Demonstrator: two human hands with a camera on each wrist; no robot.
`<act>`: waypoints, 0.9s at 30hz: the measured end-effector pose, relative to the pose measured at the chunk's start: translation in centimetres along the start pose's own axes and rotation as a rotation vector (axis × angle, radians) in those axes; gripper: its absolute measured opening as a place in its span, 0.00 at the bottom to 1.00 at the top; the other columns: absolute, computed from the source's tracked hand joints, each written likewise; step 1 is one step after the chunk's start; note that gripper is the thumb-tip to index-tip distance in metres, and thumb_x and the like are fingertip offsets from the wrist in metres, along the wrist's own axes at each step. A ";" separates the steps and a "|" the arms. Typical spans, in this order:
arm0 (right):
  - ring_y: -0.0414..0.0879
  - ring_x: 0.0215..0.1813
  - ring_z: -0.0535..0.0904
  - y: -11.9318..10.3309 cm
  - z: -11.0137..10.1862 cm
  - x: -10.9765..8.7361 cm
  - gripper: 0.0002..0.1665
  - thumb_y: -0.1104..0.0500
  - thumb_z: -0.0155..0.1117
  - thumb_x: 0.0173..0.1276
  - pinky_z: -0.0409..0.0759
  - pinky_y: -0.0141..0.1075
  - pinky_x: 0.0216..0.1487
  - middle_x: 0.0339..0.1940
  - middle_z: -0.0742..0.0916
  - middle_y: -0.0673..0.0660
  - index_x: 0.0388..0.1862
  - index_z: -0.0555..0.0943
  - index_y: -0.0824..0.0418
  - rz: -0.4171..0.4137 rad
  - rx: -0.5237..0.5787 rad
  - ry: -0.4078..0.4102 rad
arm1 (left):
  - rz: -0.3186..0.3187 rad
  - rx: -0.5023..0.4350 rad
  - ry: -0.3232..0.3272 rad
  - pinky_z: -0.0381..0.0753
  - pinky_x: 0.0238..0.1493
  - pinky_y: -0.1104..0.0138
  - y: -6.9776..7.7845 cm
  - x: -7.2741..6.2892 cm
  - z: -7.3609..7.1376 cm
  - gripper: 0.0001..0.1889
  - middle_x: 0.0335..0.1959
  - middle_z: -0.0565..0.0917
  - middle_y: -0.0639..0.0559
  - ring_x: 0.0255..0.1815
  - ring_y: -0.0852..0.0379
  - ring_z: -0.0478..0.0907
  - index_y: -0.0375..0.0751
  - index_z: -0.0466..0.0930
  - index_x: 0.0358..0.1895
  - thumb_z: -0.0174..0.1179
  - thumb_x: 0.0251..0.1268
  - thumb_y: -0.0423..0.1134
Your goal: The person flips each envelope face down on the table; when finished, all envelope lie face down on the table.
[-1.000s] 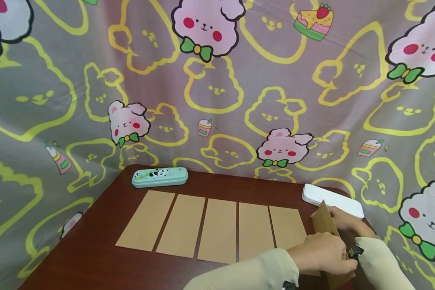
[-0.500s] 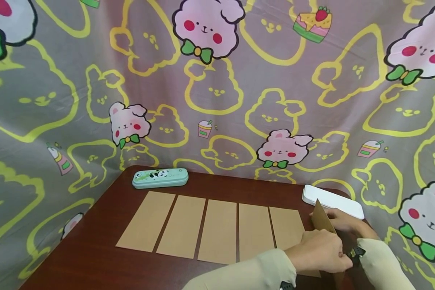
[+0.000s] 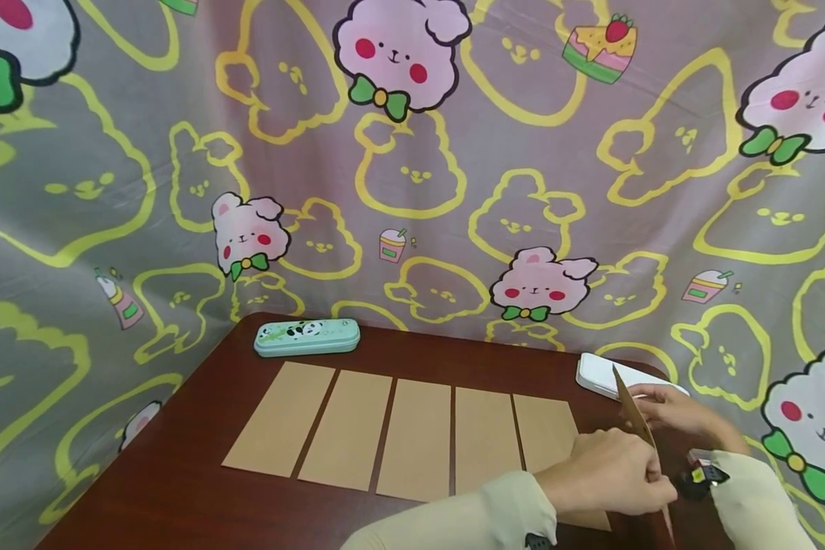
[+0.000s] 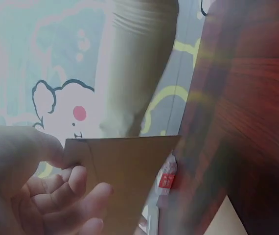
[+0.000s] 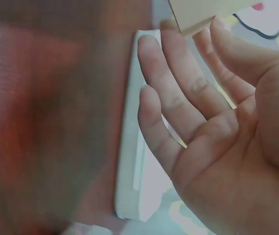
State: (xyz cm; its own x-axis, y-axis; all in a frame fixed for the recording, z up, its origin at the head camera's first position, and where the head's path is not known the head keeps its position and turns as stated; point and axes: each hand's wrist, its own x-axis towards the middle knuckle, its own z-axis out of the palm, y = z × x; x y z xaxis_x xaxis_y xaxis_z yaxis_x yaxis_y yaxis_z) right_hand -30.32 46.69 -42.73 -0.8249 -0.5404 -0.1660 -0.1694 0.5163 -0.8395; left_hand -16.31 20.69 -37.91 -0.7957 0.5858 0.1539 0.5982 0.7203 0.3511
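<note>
A brown cardboard sheet stands on edge at the table's right side, seen nearly edge-on in the head view. My left hand pinches its near end; in the left wrist view the thumb and curled index finger hold a corner of the cardboard sheet. At the far end, my right hand holds the sheet. In the right wrist view, the thumb of the right hand and a finger pinch a corner of the cardboard sheet, the other fingers spread. Several flat cardboard pieces lie in a row to the left.
A white case lies at the back right, partly behind the right hand. A mint panda case sits at the back left of the dark red table. Behind hangs a patterned curtain. A small white thing with a red patch shows beyond the sheet.
The sheet has turned from showing its broad face to nearly edge-on and shifted right. The right hand has moved right with it; the left hand has barely moved. The flat row is unchanged.
</note>
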 end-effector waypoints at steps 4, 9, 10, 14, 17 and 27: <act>0.39 0.42 0.89 -0.9 -1.0 -0.8 0.13 0.59 0.53 0.82 0.86 0.37 0.42 0.41 0.91 0.41 0.58 0.80 0.55 0.030 -0.079 0.126 | 0.025 -0.019 0.018 0.56 0.11 0.74 -0.7 -0.1 0.0 0.24 0.08 0.58 0.69 0.12 0.72 0.53 0.60 0.63 0.11 0.60 0.64 0.53; 0.38 0.39 0.89 -1.7 -2.3 -1.3 0.21 0.57 0.56 0.81 0.86 0.37 0.42 0.41 0.91 0.40 0.62 0.76 0.73 0.079 -0.181 0.208 | 0.021 -0.045 0.009 0.50 0.11 0.73 -1.7 -0.1 0.6 0.25 0.07 0.56 0.67 0.11 0.71 0.49 0.56 0.59 0.10 0.60 0.63 0.50; 0.38 0.39 0.89 -1.9 -2.4 -1.3 0.23 0.57 0.57 0.81 0.86 0.37 0.41 0.41 0.91 0.42 0.62 0.75 0.75 0.083 -0.195 0.213 | 0.009 -0.055 -0.001 0.52 0.11 0.73 -1.8 -0.1 0.7 0.25 0.06 0.57 0.68 0.10 0.72 0.51 0.56 0.60 0.10 0.60 0.63 0.50; 0.39 0.36 0.88 -2.6 -2.9 -1.0 0.25 0.58 0.59 0.79 0.87 0.39 0.38 0.40 0.92 0.48 0.62 0.73 0.79 0.108 -0.208 0.232 | -0.048 -0.173 -0.106 0.66 0.13 0.76 -2.4 -0.2 1.1 0.21 0.05 0.70 0.71 0.09 0.77 0.67 0.59 0.73 0.13 0.57 0.69 0.49; 0.41 0.34 0.88 -3.2 -2.9 -0.9 0.25 0.58 0.60 0.78 0.87 0.41 0.34 0.40 0.92 0.53 0.62 0.74 0.79 0.138 -0.211 0.252 | -0.113 -0.276 -0.180 0.74 0.15 0.75 -2.6 -0.2 1.4 0.19 0.07 0.78 0.69 0.11 0.72 0.77 0.60 0.80 0.19 0.56 0.72 0.50; 0.46 0.32 0.88 -3.6 -2.8 -1.0 0.25 0.56 0.64 0.76 0.86 0.43 0.28 0.40 0.92 0.61 0.58 0.78 0.77 0.200 -0.266 0.298 | -0.236 -0.380 -0.269 0.76 0.19 0.74 -3.2 0.1 2.7 0.19 0.12 0.84 0.61 0.11 0.64 0.80 0.56 0.81 0.19 0.57 0.72 0.50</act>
State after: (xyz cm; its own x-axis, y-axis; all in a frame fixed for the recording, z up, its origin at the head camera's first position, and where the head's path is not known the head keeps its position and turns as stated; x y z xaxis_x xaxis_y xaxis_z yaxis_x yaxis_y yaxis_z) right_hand -30.36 47.22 -38.12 -0.9683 -0.2178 -0.1223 -0.0916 0.7649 -0.6376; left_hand -18.02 19.42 -41.53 -0.8224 0.5345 -0.1948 0.2891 0.6876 0.6661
